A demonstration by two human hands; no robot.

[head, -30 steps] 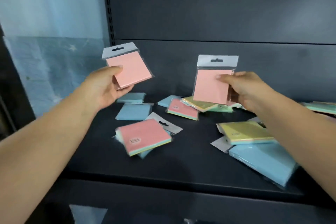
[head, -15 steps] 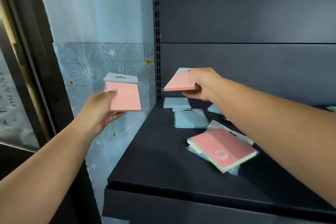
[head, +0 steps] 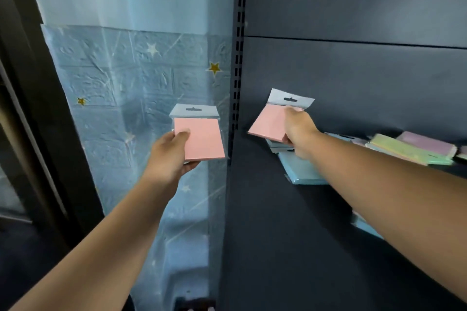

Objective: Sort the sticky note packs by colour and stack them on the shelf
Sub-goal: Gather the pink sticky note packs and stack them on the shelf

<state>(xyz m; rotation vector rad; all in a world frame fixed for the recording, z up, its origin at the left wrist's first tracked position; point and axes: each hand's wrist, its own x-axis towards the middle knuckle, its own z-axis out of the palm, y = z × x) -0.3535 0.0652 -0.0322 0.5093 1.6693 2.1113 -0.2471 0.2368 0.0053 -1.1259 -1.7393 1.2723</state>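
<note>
Both forearms reach forward. The left hand point(head: 171, 156) grips a pink pack point(head: 202, 140) from below, thumb on top, held off the left of the shelf point(head: 265, 209). The right hand point(head: 298, 131) pinches another pink pack point(head: 267, 125), tilted, above the shelf's back-left corner, over blue packs point(head: 300, 171).

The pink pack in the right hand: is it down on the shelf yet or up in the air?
In the air. The right hand grips the pink pack, tilted, above the dark shelf.
</note>
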